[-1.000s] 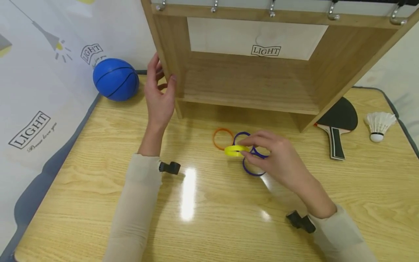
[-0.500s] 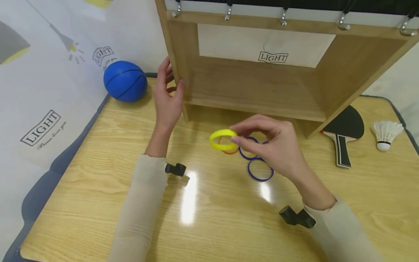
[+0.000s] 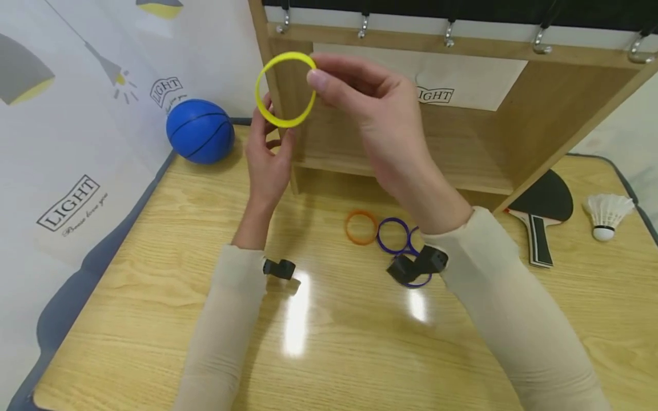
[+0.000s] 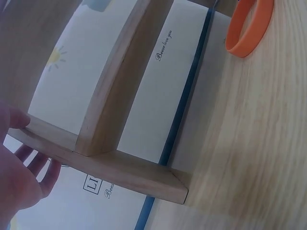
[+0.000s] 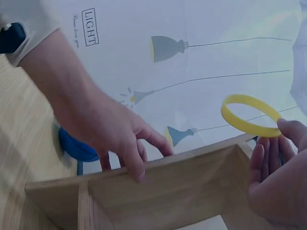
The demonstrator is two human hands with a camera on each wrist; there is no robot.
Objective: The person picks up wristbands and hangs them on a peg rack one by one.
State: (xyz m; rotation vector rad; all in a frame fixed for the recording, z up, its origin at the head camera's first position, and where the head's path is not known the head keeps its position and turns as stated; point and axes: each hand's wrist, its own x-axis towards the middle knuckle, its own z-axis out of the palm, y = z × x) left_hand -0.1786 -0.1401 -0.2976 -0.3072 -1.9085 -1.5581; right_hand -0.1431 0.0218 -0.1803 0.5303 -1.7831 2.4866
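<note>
In the head view my right hand (image 3: 385, 114) pinches a yellow silicone wristband (image 3: 287, 123) between thumb and fingers, holding it up before the left side of a wooden rack (image 3: 406, 43). My left hand (image 3: 268, 165) grips that rack's left side panel, thumb on the inner side and fingers outside; the left wrist view shows this hand (image 4: 19, 172) on the panel edge (image 4: 115, 172). On the table lie an orange wristband (image 3: 361, 244) and several dark blue wristbands (image 3: 379, 235), partly covered by my right forearm and its wrist camera.
Metal hooks (image 3: 449, 35) line the rack's upper bar. A blue basketball (image 3: 200, 131) sits left of the rack. To the right lie a table tennis bat (image 3: 542, 197) and a shuttlecock (image 3: 608, 214). Printed fabric (image 3: 118, 228) stands along the table's left side.
My right hand has lifted the yellow wristband from above the other wristbands, up and left to the rack's upper left. My left hand keeps its grip on the panel. The head view has shifted slightly.
</note>
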